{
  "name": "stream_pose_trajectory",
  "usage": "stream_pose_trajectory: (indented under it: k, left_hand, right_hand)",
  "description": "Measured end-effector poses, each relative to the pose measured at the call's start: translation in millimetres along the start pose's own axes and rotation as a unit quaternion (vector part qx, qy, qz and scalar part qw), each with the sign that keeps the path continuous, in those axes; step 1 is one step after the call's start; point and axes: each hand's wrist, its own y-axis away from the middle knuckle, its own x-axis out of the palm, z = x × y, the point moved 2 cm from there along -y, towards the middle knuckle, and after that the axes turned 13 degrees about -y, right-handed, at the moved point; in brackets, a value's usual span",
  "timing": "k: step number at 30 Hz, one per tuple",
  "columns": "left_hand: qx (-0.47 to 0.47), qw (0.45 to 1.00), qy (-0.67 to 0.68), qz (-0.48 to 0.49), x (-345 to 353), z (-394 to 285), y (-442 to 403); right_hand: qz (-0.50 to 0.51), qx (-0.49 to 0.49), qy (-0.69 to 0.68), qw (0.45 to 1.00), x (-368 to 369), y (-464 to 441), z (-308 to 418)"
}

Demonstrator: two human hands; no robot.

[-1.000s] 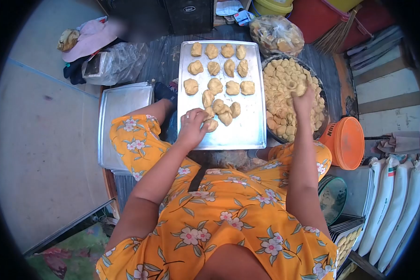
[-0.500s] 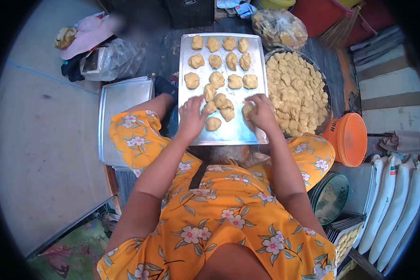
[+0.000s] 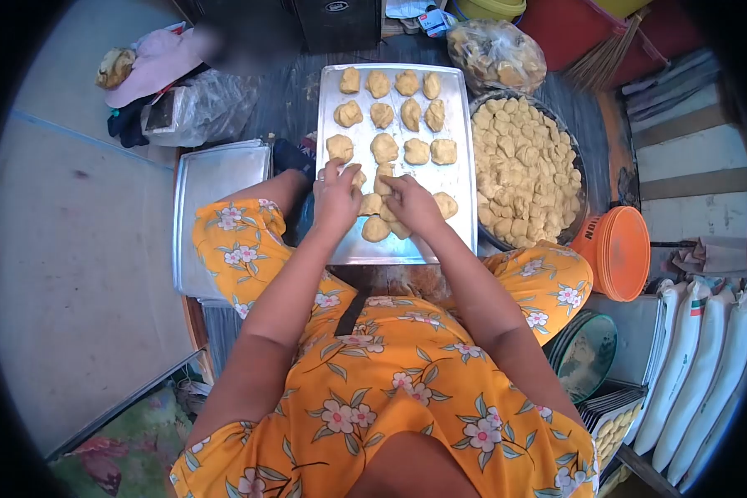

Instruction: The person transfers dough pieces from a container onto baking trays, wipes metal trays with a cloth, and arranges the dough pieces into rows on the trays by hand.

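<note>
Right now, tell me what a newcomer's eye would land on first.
Probably the silver tray in the middle, with three rows of four dough lumps at its far end and the left hand and right hand among the nearer pieces. Next, the big round basin heaped with dough, right of the tray. The orange bucket just nearer than the basin also stands out.

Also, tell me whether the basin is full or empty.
The basin is full: dough spreads right across it, hiding the bottom.

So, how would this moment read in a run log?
left hand: on dough lump | right hand: on another lump | tray: three rows beyond hands | round pan: dough-filled
</note>
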Motion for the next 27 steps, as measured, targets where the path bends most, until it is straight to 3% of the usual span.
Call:
stream_pose_trajectory:
  k: [1, 4, 7, 8, 10, 11, 12, 14, 16, 18, 19, 22, 23, 26, 27]
  left_hand:
    - [0.007, 1.0, -0.002, -0.003, -0.6, -1.4, -1.7]
    - [0.009, 1.0, -0.004, 0.017, 4.4, 2.9, -6.7]
    - [0.053, 0.999, -0.008, -0.008, 5.0, -5.8, -8.4]
    - [0.075, 0.997, -0.011, -0.025, 3.4, -10.6, -8.0]
    - [0.118, 0.992, -0.01, 0.049, 2.9, -21.5, -10.2]
    - [0.13, 0.988, -0.021, 0.077, 3.0, -25.7, -8.9]
    - [0.144, 0.984, -0.032, 0.103, 4.5, -29.4, -8.4]
    - [0.142, 0.987, -0.049, 0.053, 1.7, -33.5, -3.1]
    - [0.136, 0.988, -0.065, 0.022, -4.5, -32.8, 3.8]
    - [0.137, 0.986, -0.06, 0.07, -3.8, -37.5, 7.1]
    - [0.138, 0.984, -0.058, 0.095, -1.9, -40.6, 9.3]
    - [0.236, 0.967, -0.061, 0.077, 22.6, -61.5, 6.2]
    - [0.222, 0.964, -0.085, 0.12, 28.4, -65.8, 2.5]
    - [0.218, 0.961, -0.108, 0.133, 29.4, -72.7, -11.1]
    - [0.223, 0.962, -0.11, 0.117, 29.8, -74.0, -11.2]
  right_hand:
    - [0.032, 0.034, 0.026, 0.999, -5.0, 1.1, 6.8]
    - [-0.062, -0.048, -0.06, 0.995, -5.4, 20.9, 11.6]
    - [0.025, 0.07, -0.086, 0.994, -25.4, 29.9, 17.4]
    - [-0.013, 0.061, -0.091, 0.994, -32.0, 29.1, 13.9]
    - [-0.085, 0.048, -0.103, 0.99, -42.0, 26.0, 8.9]
    - [-0.154, 0.015, -0.068, 0.986, -44.2, 24.4, 10.1]
    - [-0.135, 0.001, -0.048, 0.99, -43.4, 22.1, 4.0]
    - [-0.098, -0.029, -0.008, 0.995, -41.7, 17.2, -14.9]
    - [-0.141, -0.054, 0.037, 0.988, -47.2, 21.8, -11.1]
    - [-0.176, -0.062, 0.117, 0.976, -57.1, 29.9, -8.0]
    - [-0.145, -0.002, 0.113, 0.983, -56.2, 30.5, -12.1]
    - [-0.139, -0.016, 0.176, 0.974, -44.1, 38.9, -7.3]
    - [-0.123, -0.02, 0.161, 0.979, -42.3, 42.5, -6.4]
    - [0.044, 0.051, 0.139, 0.988, -44.5, 48.7, -7.2]
    - [0.052, 0.065, 0.127, 0.988, -46.6, 51.4, -10.0]
